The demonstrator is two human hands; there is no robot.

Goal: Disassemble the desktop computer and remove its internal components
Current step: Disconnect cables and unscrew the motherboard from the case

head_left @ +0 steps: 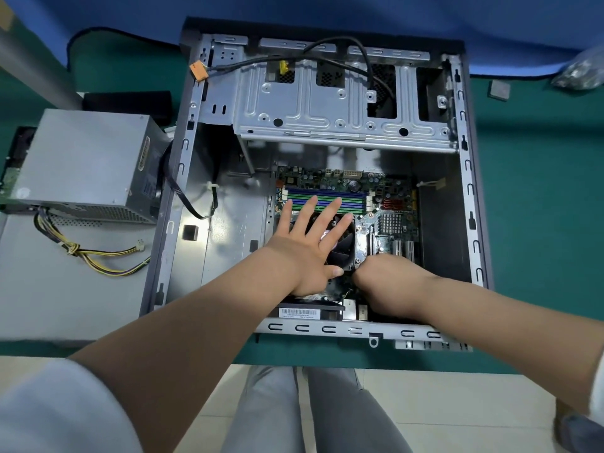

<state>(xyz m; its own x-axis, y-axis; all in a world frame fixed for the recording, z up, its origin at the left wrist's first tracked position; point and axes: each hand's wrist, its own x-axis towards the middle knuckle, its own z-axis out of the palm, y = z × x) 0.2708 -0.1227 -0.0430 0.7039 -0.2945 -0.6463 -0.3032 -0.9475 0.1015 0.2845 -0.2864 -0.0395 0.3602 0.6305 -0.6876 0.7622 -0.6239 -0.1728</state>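
- The desktop computer case lies on its side on the green table, open toward us, its near edge just back from the table's front edge.
- Inside, the motherboard sits flat on the case floor, right of centre, with memory sticks in blue and green slots along its far side.
- The black CPU cooler fan stands on the board, just in front of the memory.
- Our left hand is spread wide and flat, palm down on the fan, fingers fanned out and reaching the memory sticks; it grips nothing.
- Our right hand is curled into a fist at the fan's near right corner, knuckles up; we cannot tell what, if anything, it holds.
- A metal drive cage spans the far part of the case, and a black cable with an orange connector loops over it.
- Outside the case on the left, the grey power supply rests on a pale panel, its yellow and black wires trailing toward us.
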